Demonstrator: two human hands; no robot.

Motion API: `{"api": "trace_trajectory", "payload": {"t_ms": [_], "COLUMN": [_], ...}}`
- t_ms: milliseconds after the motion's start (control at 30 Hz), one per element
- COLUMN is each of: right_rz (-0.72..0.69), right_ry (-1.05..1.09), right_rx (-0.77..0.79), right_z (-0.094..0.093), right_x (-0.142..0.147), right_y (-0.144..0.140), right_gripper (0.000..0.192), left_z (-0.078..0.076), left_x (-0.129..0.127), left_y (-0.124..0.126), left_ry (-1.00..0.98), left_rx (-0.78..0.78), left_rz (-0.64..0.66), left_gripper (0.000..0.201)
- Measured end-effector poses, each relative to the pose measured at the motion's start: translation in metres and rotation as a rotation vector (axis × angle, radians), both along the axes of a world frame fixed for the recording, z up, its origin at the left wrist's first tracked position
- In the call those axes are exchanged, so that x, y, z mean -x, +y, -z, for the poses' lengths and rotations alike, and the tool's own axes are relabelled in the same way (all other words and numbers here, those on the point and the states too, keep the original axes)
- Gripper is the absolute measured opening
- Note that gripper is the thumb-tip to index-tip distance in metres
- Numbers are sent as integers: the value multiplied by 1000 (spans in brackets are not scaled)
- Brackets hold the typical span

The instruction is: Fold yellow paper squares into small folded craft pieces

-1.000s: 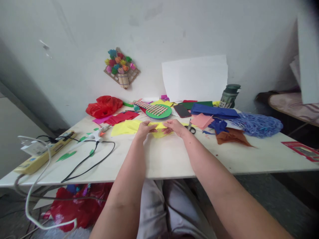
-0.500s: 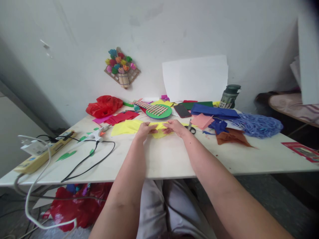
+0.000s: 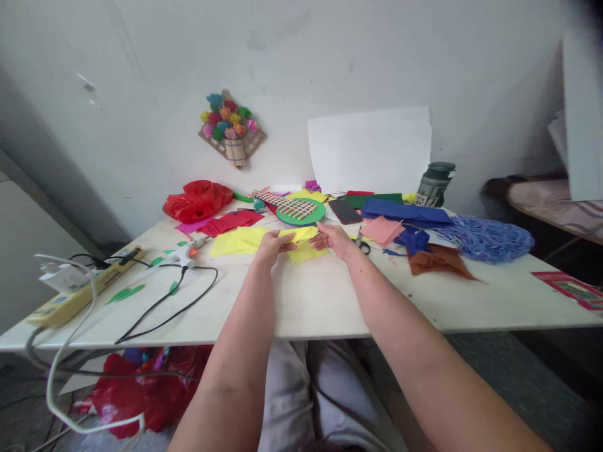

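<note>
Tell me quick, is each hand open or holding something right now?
Left hand: closed, holding yellow paper.
Right hand: at the yellow paper; can't tell whether it's gripping.

Place: craft workspace
Bench (image 3: 320, 307): glue gun (image 3: 183, 255) left of the left hand (image 3: 272, 246), scissors (image 3: 359, 236) beside the right hand (image 3: 334, 240)

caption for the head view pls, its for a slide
Left hand and right hand at yellow paper over a white table, a green disc with a stick lattice just beyond.
</note>
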State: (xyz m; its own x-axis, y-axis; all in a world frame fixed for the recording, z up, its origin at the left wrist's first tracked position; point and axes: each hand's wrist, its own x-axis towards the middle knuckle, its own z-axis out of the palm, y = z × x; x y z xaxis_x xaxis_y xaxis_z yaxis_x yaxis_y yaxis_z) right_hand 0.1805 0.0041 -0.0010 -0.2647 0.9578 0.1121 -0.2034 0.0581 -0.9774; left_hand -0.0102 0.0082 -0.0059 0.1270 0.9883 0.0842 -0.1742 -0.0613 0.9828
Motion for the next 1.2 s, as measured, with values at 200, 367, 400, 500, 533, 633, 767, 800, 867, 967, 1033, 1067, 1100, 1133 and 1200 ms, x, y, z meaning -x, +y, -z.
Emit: {"api": "trace_trajectory", "payload": {"t_ms": [200, 367, 400, 500, 533, 633, 767, 800, 867, 967, 1033, 1067, 1100, 1133, 1200], "right_rz": [98, 138, 121, 47, 20, -31, 27, 44, 60, 60, 57, 58, 59, 59, 49], "right_ry": [-66, -70, -64, -26, -16, -27, -81, -91, -102, -100, -91, -86, -80, -70, -46], "right_rx": [-44, -63, -57, -19, -4, 21, 28, 25, 18, 5, -2, -3, -4, -5, -10], "right_z": [0, 0, 0, 1, 1, 2, 3, 3, 3, 3, 3, 4, 4, 3, 2], "right_x": [5, 6, 5, 4, 4, 7, 11, 11, 11, 10, 9, 9, 9, 9, 9], "right_y": [0, 1, 1, 1, 1, 0, -1, 0, 0, 2, 2, 3, 3, 3, 2], "right_gripper": [10, 8, 9, 15, 18, 24, 23, 21, 19, 19, 19, 19, 19, 19, 19], "left_z": [-2, -2, -2, -1, -1, -1, -2, -3, -4, -6, -7, -7, -7, -7, -8], "left_x": [-2, -1, -1, -1, -1, -5, -9, -9, -9, -7, -5, -5, -4, -3, -2], "left_y": [-3, -4, -4, -3, -3, -5, -7, -8, -9, -10, -11, -11, -11, -11, -11], "left_ry": [14, 56, 60, 75, 81, 98, 124, 129, 133, 108, 79, 65, 53, 44, 28], "left_rx": [20, 7, 4, -2, -9, -42, -63, -63, -60, -56, -58, -60, -60, -56, -39], "left_rz": [34, 54, 53, 52, 54, 75, 110, 118, 144, 198, 230, 243, 254, 262, 263], "left_gripper": [27, 28, 29, 30, 30, 30, 28, 28, 28, 30, 32, 32, 32, 32, 32]}}
